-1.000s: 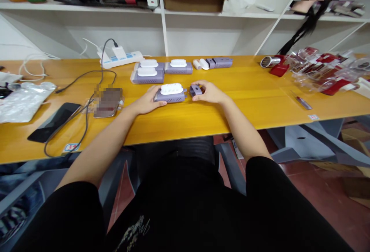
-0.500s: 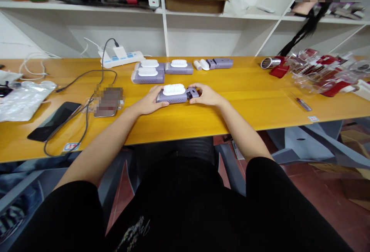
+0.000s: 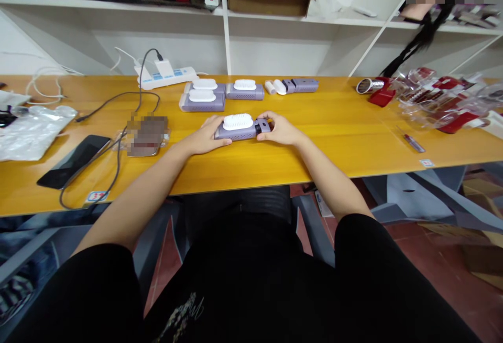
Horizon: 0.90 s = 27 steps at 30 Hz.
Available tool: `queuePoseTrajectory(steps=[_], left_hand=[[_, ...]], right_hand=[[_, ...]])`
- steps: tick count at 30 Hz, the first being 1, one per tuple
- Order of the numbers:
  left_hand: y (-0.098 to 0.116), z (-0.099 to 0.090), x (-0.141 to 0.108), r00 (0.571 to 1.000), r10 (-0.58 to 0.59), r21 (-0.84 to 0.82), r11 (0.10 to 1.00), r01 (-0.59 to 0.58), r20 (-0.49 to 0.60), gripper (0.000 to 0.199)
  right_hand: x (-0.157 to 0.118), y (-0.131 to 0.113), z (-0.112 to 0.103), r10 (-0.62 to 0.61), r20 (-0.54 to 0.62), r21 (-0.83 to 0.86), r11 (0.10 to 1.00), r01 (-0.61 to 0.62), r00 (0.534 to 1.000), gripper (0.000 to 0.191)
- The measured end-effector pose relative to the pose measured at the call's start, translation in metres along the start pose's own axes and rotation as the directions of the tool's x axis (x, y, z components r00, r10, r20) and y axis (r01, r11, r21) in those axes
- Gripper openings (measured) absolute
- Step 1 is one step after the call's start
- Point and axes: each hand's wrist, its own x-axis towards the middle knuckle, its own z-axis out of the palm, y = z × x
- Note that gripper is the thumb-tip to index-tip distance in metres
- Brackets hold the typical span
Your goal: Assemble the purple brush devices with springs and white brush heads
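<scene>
Lilac perforated plastic casing [image 3: 239, 135], white bristled top [image 3: 238, 121]; left hand [image 3: 206, 141] clasps it, right hand [image 3: 280, 129] pinches its dark end [image 3: 260, 127]

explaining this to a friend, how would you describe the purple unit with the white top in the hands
On the yellow table, look below the white power strip to the lilac-grey units with white ribbed tops. The unit you want lies nearer the front edge, apart from that group. It alone is held, the left hand on its body, the right hand at its dark end.
</scene>
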Motion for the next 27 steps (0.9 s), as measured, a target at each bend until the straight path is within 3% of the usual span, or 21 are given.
queuePoseTrajectory(steps=[14,27], left_hand=[[-0.003,0.003,-0.001,0.999,0.02,0.018,1.0,-0.02,0.034,0.09],[-0.014,0.01,-0.001,0.995,0.096,0.0,0.995,-0.096,-0.006,0.091]], right_hand=[[0.001,-0.002,0.008,-0.055,-0.014,-0.106,0.993,0.053,0.998,0.102],[0.006,0.008,0.016,-0.144,-0.039,-0.138,0.981,0.137,0.989,0.113]])
